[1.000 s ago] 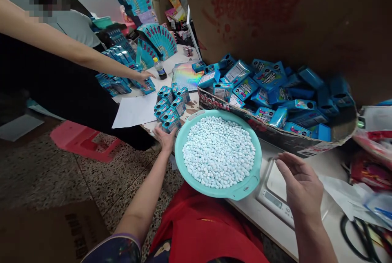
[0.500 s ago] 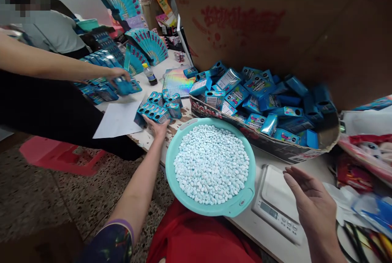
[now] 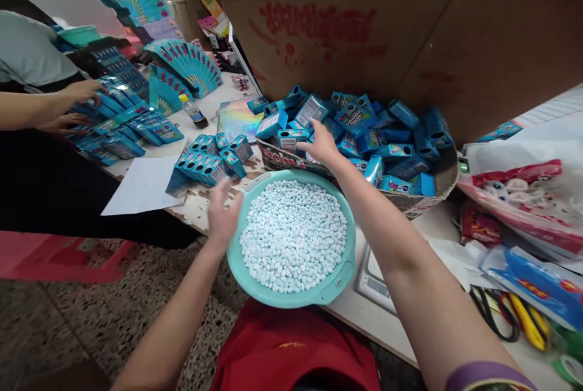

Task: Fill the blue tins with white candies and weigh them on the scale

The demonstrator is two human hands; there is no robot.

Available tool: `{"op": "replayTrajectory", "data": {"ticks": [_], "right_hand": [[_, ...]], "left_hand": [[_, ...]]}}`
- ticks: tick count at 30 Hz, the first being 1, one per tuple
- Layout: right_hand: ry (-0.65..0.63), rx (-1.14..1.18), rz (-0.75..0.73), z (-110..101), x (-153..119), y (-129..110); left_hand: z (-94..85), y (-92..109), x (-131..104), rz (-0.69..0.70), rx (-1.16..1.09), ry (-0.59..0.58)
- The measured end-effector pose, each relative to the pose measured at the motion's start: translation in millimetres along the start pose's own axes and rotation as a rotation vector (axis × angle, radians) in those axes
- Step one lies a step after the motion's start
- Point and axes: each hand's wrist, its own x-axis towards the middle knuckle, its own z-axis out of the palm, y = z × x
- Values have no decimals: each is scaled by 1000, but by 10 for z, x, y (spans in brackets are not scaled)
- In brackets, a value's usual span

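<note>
A turquoise basin point(image 3: 236, 266) full of pale blue and white pellets stands at the table's front edge. My left hand point(image 3: 223, 212), slightly blurred, is over the basin's left rim with its fingers apart and nothing in it. Just beyond it, blue boxes with round black holes point(image 3: 204, 163) stand grouped on the table. My right hand point(image 3: 321, 144) reaches over the front of a cardboard tray point(image 3: 428, 204) heaped with blue boxes point(image 3: 355, 119). Its fingers are at a box on the tray's left side, and no box is lifted. My right forearm partly covers a white scale point(image 3: 376, 285).
At the left, another person's hands touch a pile of blue packets point(image 3: 122, 118). A small dark bottle point(image 3: 194, 113), a white sheet point(image 3: 141, 186) and blue fans point(image 3: 186, 66) are nearby. Scissors point(image 3: 496, 315) and plastic bags point(image 3: 537, 285) lie at the right.
My left hand has come away from the grouped boxes toward the basin. My right hand has moved from above the scale to the tray of boxes. The view has shifted right.
</note>
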Motion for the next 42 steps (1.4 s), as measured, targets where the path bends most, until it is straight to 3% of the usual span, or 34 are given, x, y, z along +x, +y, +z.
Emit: {"op": "replayTrajectory", "data": {"ticks": [2,4,5,7,9,12,16,19,22,26,31,37,42], "right_hand": [[-78,15,55,177,117,-9],[-81,25,71,209,123,-3],[-47,40,64,167,96,5],[60,110,30,-10,-9,33],[187,206,-24,-266,-196,75],[295,334,-47,-649,-645,139],[230,521,59,-925,-1378,151],[125,641,165,-940,-1829,118],[63,681,275,-876,-2147,79],[-31,649,364,-792,-2385,3],[-59,474,235,-777,-2419,-145],[-21,119,-25,-627,-2287,-302],[-36,-14,-24,-457,-2187,-414]], "left_hand": [[-18,286,-369,73,175,-450],[-9,475,-623,50,327,-755],[14,536,-700,11,387,-851],[108,612,-769,-94,476,-924],[273,667,-769,-180,512,-895],[608,764,-729,-238,483,-756],[987,883,-637,-296,338,-548],[1085,880,-545,-450,20,-423],[1054,821,-485,-612,-261,-369],[967,826,-452,-725,-478,-426],[790,1103,-314,-854,-712,-487],[531,1574,-98,-795,-1088,-386],[575,1742,-80,-749,-1168,-294]]}}
